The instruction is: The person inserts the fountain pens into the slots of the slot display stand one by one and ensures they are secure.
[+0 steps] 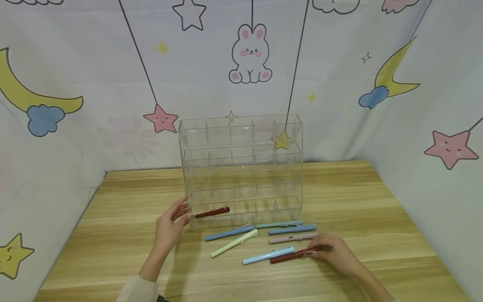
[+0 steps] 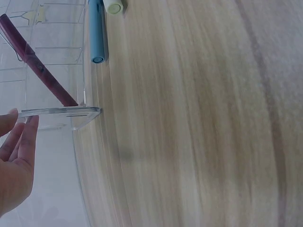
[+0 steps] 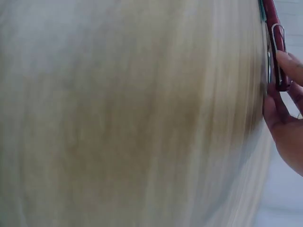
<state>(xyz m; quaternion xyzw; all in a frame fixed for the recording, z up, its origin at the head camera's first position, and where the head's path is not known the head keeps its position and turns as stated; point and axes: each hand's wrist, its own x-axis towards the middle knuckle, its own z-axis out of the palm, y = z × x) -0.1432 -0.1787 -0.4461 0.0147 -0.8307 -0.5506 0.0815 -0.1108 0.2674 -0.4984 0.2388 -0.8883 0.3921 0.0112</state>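
A clear acrylic pen rack (image 1: 244,147), with tiers split into small compartments, stands upright on the table. My left hand (image 1: 170,228) pinches its left side wall (image 2: 59,111) between thumb and fingers. Low in the rack's left part a dark red pen (image 1: 212,212) lies at a slant, seen also through the clear plastic in the left wrist view. At the right, my right hand (image 1: 336,251) holds a second dark red pen (image 1: 290,255) by its clip end, thumb on one side. A light blue pen (image 1: 268,255) overlaps that pen's far end in the head view.
Between the hands, in front of the rack, lie a blue pen (image 1: 229,232), a pale green pen (image 1: 234,243), a grey-green pen (image 1: 277,225), another blue pen (image 1: 292,229) and a mauve pen (image 1: 288,238). A printed cloth (image 1: 332,138) hangs behind the wooden table (image 1: 128,193).
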